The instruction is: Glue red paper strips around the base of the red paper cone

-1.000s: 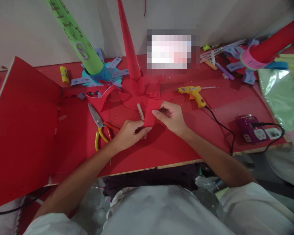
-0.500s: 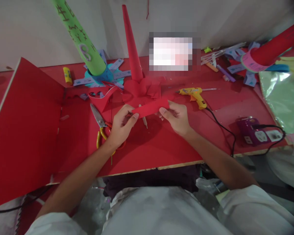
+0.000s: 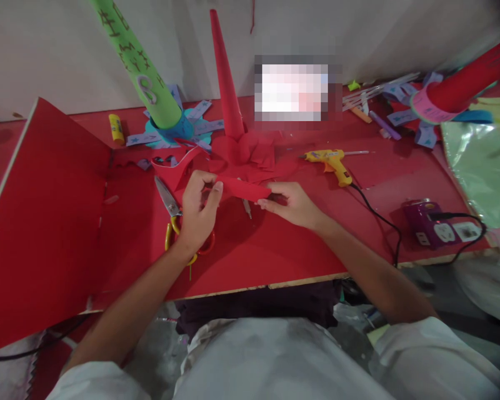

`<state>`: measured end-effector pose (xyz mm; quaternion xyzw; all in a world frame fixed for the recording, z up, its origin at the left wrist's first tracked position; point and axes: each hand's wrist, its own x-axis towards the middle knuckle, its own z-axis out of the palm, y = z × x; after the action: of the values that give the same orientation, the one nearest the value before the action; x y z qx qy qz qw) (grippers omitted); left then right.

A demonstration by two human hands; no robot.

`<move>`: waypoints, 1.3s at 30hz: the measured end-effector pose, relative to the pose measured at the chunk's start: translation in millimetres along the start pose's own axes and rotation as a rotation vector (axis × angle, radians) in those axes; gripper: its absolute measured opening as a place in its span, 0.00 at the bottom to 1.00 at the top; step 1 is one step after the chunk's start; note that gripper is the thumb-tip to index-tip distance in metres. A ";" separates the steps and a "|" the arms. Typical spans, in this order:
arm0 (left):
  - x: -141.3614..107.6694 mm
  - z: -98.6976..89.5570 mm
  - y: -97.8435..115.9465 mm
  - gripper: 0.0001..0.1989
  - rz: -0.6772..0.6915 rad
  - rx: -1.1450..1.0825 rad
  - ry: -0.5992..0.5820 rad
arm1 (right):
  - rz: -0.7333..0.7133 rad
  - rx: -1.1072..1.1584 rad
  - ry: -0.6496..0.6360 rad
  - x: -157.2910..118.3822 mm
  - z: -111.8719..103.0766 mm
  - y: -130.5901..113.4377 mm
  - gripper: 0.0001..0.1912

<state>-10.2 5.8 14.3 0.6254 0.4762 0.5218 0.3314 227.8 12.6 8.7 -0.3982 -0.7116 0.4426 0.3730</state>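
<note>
A red strip [image 3: 242,189] is stretched between my two hands above the red tabletop [image 3: 250,250]. My left hand [image 3: 202,203] pinches its left end between thumb and fingers. At the strip's right end my right hand [image 3: 289,203] has its thumb and fingers closed on it. Under the strip lies a thin whitish stick [image 3: 247,209]. Behind it stands a tall red cone [image 3: 227,83] with red pieces [image 3: 260,155] around its base. Scissors [image 3: 166,195] with yellow and red handles lie beside and partly beneath my left hand.
A yellow glue gun [image 3: 331,162] lies at the right, its cord running past a purple power box [image 3: 429,222]. A green tube [image 3: 145,78] and glue stick [image 3: 116,129] are back left. A red board [image 3: 45,222] rises at the left. A red tube [image 3: 475,78] leans at the back right.
The strip has tilted the other way, its left end now higher and its right end lower. Both hands have shifted a little to the left, still holding it.
</note>
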 end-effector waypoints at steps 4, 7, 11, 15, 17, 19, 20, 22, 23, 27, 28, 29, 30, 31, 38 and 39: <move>-0.7 1.6 0.8 0.16 -0.020 -0.074 0.022 | -0.047 -0.059 -0.021 -1.6 0.9 -1.4 0.15; -0.4 1.4 0.3 0.15 0.013 -0.107 0.038 | -0.054 -0.083 0.001 -2.4 -0.6 -1.1 0.15; 3.9 -0.7 -2.7 0.15 0.002 -0.219 0.039 | -0.045 -0.091 0.030 -4.0 -0.5 -0.2 0.18; 6.8 -0.6 -4.9 0.22 -0.068 -0.379 -0.133 | -0.061 -0.030 0.067 -5.1 5.6 3.1 0.18; 5.4 0.4 -4.2 0.21 -0.100 -0.382 -0.240 | -0.075 -0.053 0.064 -4.1 7.5 5.1 0.17; 3.4 1.1 -3.1 0.19 -0.116 -0.346 -0.296 | -0.127 -0.128 -0.013 -2.3 7.2 5.8 0.16; 2.9 0.9 -2.7 0.19 -0.126 -0.342 -0.297 | -0.146 -0.167 -0.051 -1.4 6.5 5.2 0.15; 4.9 -1.9 -2.8 0.18 -0.148 -0.367 -0.239 | -0.149 -0.227 -0.077 -0.1 6.2 0.8 0.11; 7.8 -4.9 -3.6 0.19 -0.161 -0.394 -0.184 | -0.136 -0.252 -0.065 0.6 7.4 -3.3 0.11; 30.7 -29.8 -12.6 0.20 -0.110 -0.429 0.143 | -0.157 -0.403 -0.097 7.3 30.6 -33.7 0.14; 37.6 -38.4 -16.5 0.20 -0.066 -0.387 0.225 | -0.209 -0.459 -0.159 10.3 41.8 -43.6 0.14; 44.3 -47.4 -21.2 0.19 -0.029 -0.330 0.289 | -0.251 -0.529 -0.261 13.6 54.8 -53.5 0.15; 50.4 -56.5 -26.4 0.20 -0.005 -0.287 0.391 | -0.280 -0.613 -0.370 16.8 69.4 -62.9 0.15; 55.9 -65.2 -32.1 0.20 -0.006 -0.266 0.491 | -0.285 -0.698 -0.454 19.7 84.9 -71.2 0.15; 79.6 -112.1 -67.1 0.19 -0.119 -0.362 0.898 | -0.123 -1.073 -0.502 25.6 169.4 -89.4 0.31; 81.6 -116.8 -69.1 0.18 -0.155 -0.382 0.927 | -0.106 -1.079 -0.502 26.1 173.6 -88.4 0.31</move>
<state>-140.4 95.6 6.4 0.2189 0.5145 0.7962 0.2312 43.0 -47.5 38.0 -0.3788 -0.9212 0.0798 -0.0399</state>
